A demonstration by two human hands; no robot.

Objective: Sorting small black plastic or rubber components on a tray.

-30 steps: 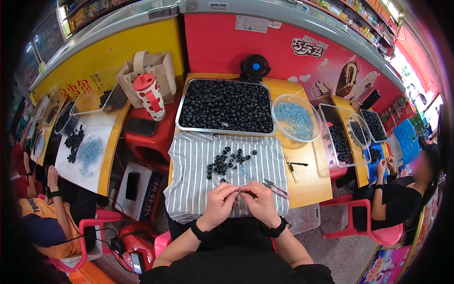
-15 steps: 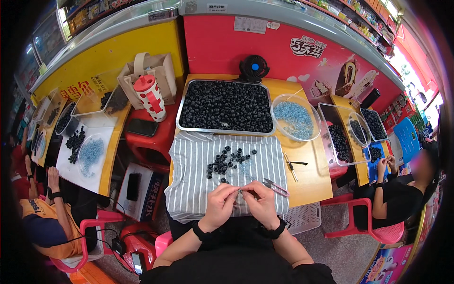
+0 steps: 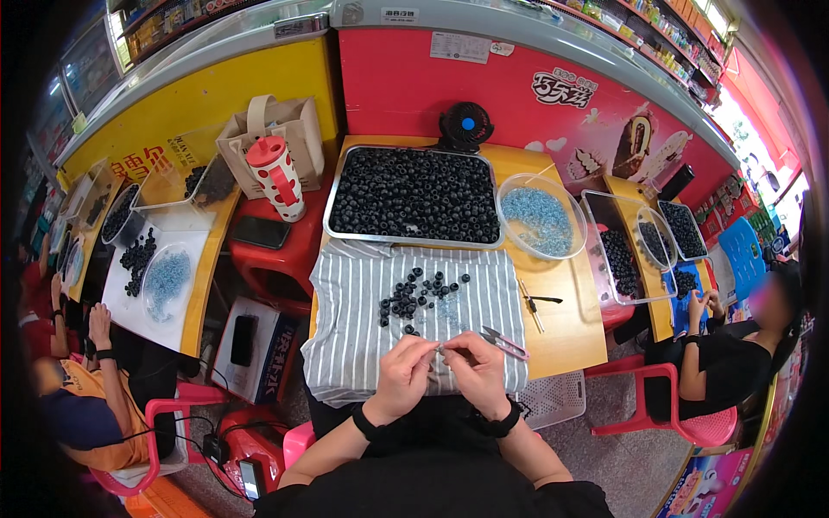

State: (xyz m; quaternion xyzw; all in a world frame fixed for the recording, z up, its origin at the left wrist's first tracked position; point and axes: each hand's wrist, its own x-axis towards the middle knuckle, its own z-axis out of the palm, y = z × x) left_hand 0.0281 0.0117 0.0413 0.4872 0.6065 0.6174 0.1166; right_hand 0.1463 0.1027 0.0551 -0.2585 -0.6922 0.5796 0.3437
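Indistinct tiny piece (image 3: 441,349) between left hand (image 3: 403,373) and right hand (image 3: 477,371)

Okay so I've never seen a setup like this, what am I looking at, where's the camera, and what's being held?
There's no machine, just a person's bare left hand and right hand. The view looks down from a wide fisheye camera worn on the head, so edges bend. On the table lies a striped cloth with loose black beads and pink-handled snips. Beyond it stands a metal tray of black beads; right of that, a clear bowl holds pale-blue beads. The hands' fingertips meet at a tiny item, too small to identify.
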